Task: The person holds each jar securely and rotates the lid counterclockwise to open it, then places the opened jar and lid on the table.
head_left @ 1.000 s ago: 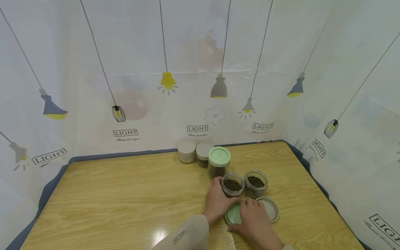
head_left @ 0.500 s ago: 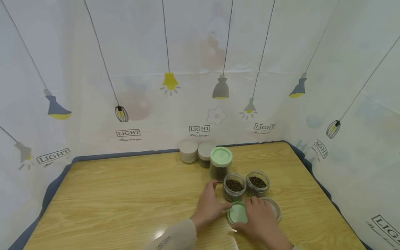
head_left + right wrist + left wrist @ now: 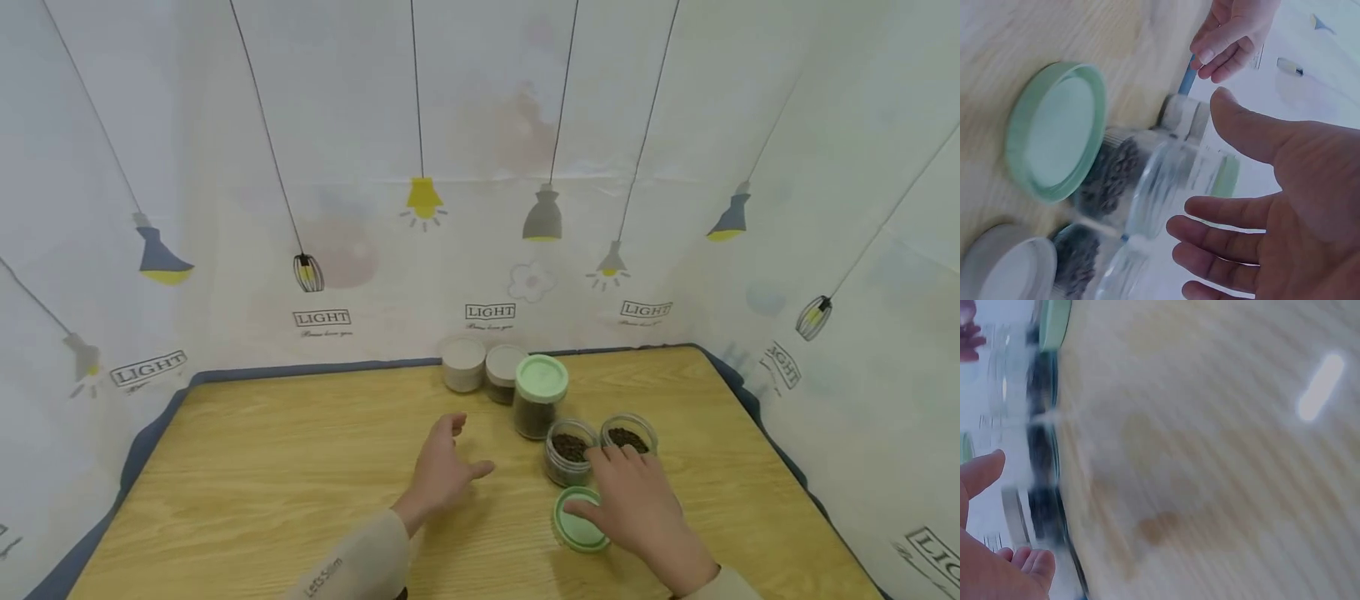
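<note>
Two open glass jars of dark beans (image 3: 570, 451) (image 3: 628, 437) stand side by side right of centre on the wooden table. A green lid (image 3: 580, 525) lies flat in front of them. My right hand (image 3: 600, 483) hovers open over it, with the thumb by the lid's rim and the fingertips at the jars' near sides. In the right wrist view the green lid (image 3: 1057, 128) and a whitish lid (image 3: 1007, 265) lie beside the bean jars (image 3: 1110, 181), and the fingers (image 3: 1222, 240) are spread and hold nothing. My left hand (image 3: 459, 454) floats open left of the jars.
A taller jar with a green lid (image 3: 540, 397) stands just behind the open jars. Two beige-lidded jars (image 3: 463, 365) (image 3: 504, 368) sit at the back by the lamp-printed curtain (image 3: 480, 208). The left wrist view is blurred.
My left hand has let go of the near jar and drawn away to the left. The right hand has slid forward off the green lid toward the jars and now covers the whitish lid.
</note>
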Available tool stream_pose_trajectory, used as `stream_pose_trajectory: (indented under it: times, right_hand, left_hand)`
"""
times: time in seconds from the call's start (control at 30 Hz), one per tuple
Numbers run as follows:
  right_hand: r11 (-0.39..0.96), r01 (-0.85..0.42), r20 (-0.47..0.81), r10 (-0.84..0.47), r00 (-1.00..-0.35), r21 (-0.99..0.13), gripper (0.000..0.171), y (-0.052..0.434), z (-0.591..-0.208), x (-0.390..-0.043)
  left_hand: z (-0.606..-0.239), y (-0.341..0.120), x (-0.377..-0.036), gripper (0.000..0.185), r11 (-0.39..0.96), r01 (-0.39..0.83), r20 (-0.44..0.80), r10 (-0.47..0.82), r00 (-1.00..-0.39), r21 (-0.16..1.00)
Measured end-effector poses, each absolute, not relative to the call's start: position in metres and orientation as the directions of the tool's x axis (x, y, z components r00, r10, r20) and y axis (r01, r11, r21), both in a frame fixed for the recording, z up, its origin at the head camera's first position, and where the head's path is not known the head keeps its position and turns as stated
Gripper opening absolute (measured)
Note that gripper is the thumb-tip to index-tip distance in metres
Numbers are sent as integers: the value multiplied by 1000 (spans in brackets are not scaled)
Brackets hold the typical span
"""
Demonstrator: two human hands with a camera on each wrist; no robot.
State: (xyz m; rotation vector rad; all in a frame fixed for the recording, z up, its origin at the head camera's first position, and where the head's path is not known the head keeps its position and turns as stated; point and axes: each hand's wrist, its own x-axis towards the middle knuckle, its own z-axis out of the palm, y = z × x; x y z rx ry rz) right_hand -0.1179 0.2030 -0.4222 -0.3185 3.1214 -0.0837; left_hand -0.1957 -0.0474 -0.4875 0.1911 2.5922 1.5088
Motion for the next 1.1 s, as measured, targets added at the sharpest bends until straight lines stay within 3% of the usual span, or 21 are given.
stream_pose_trajectory:
  times: [0.23,0.43,1.1]
  right_hand:
    - [953,-291,38,-289,-957,-84,65,178,-415,-127]
    - [934,-339,-3,-341,-940,-114,68,155,-420,-139]
    - [900,-435,-63,-436,-898,-20,70,105,-451,-159]
  left_hand:
    - [-484,-83,-208,78,489,41,-17,113,-993,871]
    - [-487,-102,-220,77,504,15,-28,78,-997,863]
    - [-498,-90,-266,78,466,-102,-120,10,-993,879]
